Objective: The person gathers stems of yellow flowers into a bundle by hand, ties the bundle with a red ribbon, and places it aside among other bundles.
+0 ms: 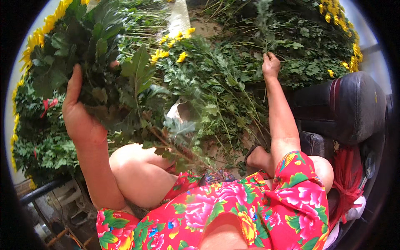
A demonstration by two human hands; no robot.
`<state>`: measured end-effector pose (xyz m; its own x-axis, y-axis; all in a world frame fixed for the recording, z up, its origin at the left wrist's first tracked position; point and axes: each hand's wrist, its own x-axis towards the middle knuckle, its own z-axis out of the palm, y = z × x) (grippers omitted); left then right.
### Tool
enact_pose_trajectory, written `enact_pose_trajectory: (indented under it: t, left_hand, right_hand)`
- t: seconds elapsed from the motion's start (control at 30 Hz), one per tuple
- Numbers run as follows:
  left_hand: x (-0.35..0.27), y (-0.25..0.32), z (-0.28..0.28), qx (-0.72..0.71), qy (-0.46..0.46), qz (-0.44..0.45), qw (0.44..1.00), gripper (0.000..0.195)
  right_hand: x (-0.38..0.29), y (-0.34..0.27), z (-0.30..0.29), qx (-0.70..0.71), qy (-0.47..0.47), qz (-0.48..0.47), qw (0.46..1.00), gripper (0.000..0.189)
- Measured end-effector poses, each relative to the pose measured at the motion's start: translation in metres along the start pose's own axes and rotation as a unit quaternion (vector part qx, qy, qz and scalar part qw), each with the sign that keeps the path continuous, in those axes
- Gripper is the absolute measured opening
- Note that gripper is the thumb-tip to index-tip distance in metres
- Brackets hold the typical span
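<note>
My left hand (pixel 83 117) is raised at the left, wrapped around a thick bunch of leafy flower stems (pixel 97 40). Yellow blooms (pixel 47 26) line the outer edge beside that bunch, and its bare stems (pixel 187 150) slant down toward my lap. Foliage hides most of the fingers. Farther out on the right, my right hand (pixel 271 65) pinches a single leafy stem (pixel 265 25) between thumb and fingers. Below and between both hands lies a loose spread of green stems (pixel 200 72), with a few yellow chrysanthemum heads (pixel 160 55) on it.
Stacked flowers (pixel 312 34) bank up at the right, and another stack (pixel 47 140) stands at the left. A black padded seat (pixel 356 106) is close to my right arm, with red strips (pixel 347 181) below it. A dark metal bar (pixel 47 189) runs along the lower left.
</note>
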<state>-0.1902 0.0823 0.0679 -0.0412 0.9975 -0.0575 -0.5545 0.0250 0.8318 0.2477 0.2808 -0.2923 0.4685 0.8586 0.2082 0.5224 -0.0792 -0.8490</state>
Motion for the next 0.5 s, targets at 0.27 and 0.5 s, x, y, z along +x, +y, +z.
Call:
enact_pose_trajectory:
  t: [0.27,0.5]
  left_hand:
    - [-0.011,0.007,-0.009,0.007,0.038,0.049,0.998,0.042]
    - [-0.005,0.004,-0.010,0.007,0.042,0.034,0.999,0.041]
  right_hand:
    - [-0.076,-0.050,0.041,-0.271,-0.083,-0.230,0.931,0.045]
    - [-0.103,-0.029,0.097,-0.348,-0.256,-0.122,0.893,0.037]
